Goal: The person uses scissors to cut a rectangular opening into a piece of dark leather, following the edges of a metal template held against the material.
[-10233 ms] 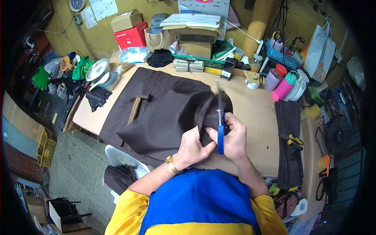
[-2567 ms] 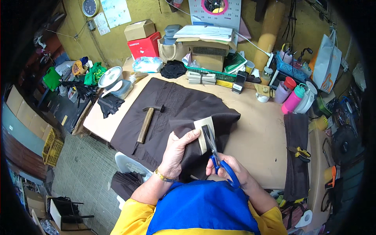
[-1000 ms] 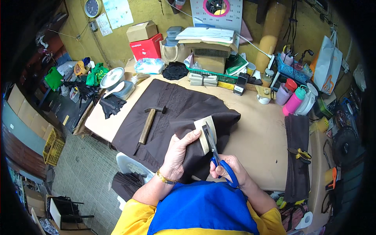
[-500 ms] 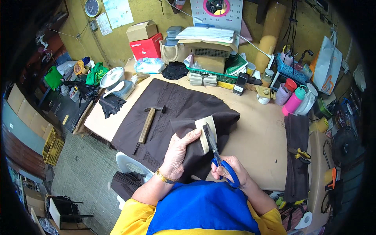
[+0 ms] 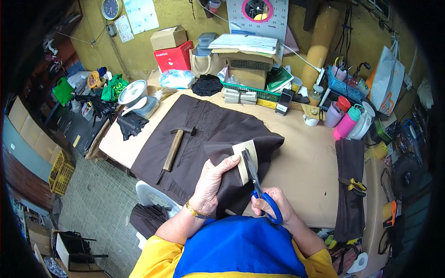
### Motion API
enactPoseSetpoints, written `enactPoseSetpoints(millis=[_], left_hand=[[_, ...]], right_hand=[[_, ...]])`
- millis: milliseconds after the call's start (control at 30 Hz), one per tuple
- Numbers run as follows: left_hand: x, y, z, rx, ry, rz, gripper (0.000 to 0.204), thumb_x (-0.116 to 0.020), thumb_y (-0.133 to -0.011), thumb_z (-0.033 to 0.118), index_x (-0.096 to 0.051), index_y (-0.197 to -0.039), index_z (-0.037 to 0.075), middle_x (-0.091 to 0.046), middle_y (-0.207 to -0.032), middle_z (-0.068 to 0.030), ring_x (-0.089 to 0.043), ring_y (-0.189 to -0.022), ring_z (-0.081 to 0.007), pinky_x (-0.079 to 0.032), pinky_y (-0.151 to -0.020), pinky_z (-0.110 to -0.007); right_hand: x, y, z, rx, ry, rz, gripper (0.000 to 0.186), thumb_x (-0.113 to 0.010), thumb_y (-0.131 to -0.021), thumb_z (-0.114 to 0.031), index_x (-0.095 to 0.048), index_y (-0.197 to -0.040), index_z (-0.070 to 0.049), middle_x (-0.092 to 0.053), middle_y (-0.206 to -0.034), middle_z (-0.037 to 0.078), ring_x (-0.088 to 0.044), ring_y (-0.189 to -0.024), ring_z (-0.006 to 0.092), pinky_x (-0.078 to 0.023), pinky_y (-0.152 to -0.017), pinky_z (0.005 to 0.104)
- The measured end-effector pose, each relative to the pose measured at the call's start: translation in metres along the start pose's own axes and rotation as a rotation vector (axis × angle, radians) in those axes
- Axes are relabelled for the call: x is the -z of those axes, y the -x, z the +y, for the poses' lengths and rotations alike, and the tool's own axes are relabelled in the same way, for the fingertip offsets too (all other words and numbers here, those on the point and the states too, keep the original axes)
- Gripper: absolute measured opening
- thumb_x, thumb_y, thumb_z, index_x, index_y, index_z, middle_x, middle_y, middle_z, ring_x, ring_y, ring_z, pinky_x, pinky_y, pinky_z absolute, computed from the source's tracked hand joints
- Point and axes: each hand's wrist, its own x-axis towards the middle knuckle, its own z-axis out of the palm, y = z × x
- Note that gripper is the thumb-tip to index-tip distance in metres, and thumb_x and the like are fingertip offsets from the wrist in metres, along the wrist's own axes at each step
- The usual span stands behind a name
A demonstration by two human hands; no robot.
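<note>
Two hands engaged, both loaded. Left hand (image 5: 209, 183) had its thumb pressed on the left edge of a cream card (image 5: 239, 149), pinching it against dark brown cloth (image 5: 268, 142); its fingers behind were hidden. Right hand (image 5: 276, 202) was closed around the blue handles of the scissors (image 5: 255, 181). Card was up and right of the left hand, touching it; from the right hand it was up and left, a blade's reach off, so left was nearer. Key relation: scissors' long axis ran from lower right to upper left, roughly along the card's long axis, blades overlapping its right side. Couldn't tell whether the edges bit card or cloth. Hammer (image 5: 172, 151) lay left on the cloth-covered desk (image 5: 303, 185).
</note>
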Motion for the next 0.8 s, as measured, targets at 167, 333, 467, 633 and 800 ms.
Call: enactPoseSetpoints(millis=[167, 333, 467, 633, 800], left_hand=[[0.0006, -0.0007, -0.0017, -0.015, -0.005, 0.003, 0.029, -0.068, -0.085, 0.011, -0.061, -0.111, 0.000, -0.068, -0.099, -0.0084, -0.067, -0.084, -0.0150, -0.055, -0.075, -0.028], [-0.0003, 0.0005, 0.0000, 0.011, -0.005, -0.004, 0.029, -0.068, -0.085, 0.011, -0.061, -0.111, 0.000, -0.068, -0.098, -0.0082, -0.067, -0.084, -0.0150, -0.056, -0.075, -0.028], [0.0003, -0.0007, -0.0010, 0.000, -0.008, -0.005, 0.028, -0.068, -0.085, 0.012, -0.062, -0.110, 0.000, -0.069, -0.097, -0.0081, -0.067, -0.083, -0.0149, -0.056, -0.075, -0.028], [-0.0016, -0.0009, -0.0011, -0.001, -0.009, 0.000, 0.028, -0.068, -0.085, 0.012, -0.062, -0.110, 0.000, -0.069, -0.097, -0.0080, -0.067, -0.083, -0.0146, -0.056, -0.075, -0.028], [-0.0007, -0.0009, -0.0010, 0.014, -0.011, -0.003, 0.028, -0.069, -0.085, 0.012, -0.062, -0.110, 0.000, -0.068, -0.097, -0.0076, -0.067, -0.082, -0.0142, -0.055, -0.074, -0.028]], right_hand=[[-0.0026, 0.0009, -0.0070, -0.018, 0.006, 0.006, 0.030, -0.068, -0.089, -0.028, -0.056, -0.072, -0.007, -0.057, -0.062, 0.000, -0.052, -0.057, 0.0061, -0.041, -0.052, 0.0219], [-0.0029, 0.0010, -0.0067, -0.013, 0.035, 0.016, 0.032, -0.068, -0.090, -0.028, -0.055, -0.068, -0.007, -0.056, -0.060, -0.001, -0.050, -0.055, 0.0045, -0.039, -0.050, 0.0215], [-0.0020, 0.0005, -0.0046, -0.006, 0.052, 0.014, 0.033, -0.067, -0.090, -0.028, -0.055, -0.067, -0.007, -0.054, -0.058, -0.002, -0.048, -0.053, 0.0038, -0.038, -0.047, 0.0211], [-0.0049, 0.0006, -0.0092, -0.025, 0.041, 0.033, 0.034, -0.069, -0.089, -0.026, -0.054, -0.065, -0.007, -0.053, -0.056, -0.002, -0.047, -0.051, 0.0039, -0.037, -0.047, 0.0210], [-0.0049, 0.0013, -0.0086, -0.045, 0.005, 0.023, 0.032, -0.069, -0.089, -0.026, -0.055, -0.067, -0.007, -0.053, -0.057, -0.001, -0.048, -0.052, 0.0044, -0.039, -0.048, 0.0206]])
